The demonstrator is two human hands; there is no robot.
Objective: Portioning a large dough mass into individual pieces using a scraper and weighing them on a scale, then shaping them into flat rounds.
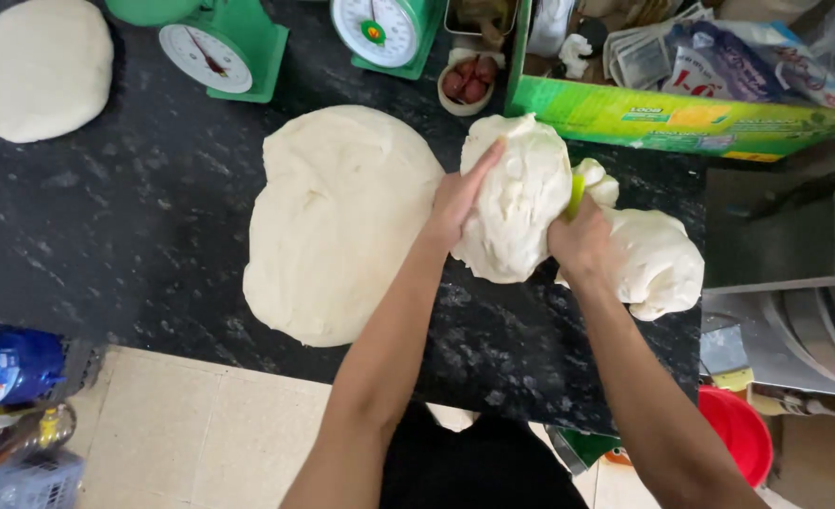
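Hands (521, 221) gripping dough lump (516, 203), green carton (663, 121) behind, blue bottle (8, 363) lower left

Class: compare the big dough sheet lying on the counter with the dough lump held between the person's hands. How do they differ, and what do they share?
The dough sheet lies flat and wide on the black counter; the dough lump is bunched and raised. The sheet looks smooth, the lump creased and torn. No hand touches the sheet; the left hand and right hand press the lump. Both are pale cream dough.
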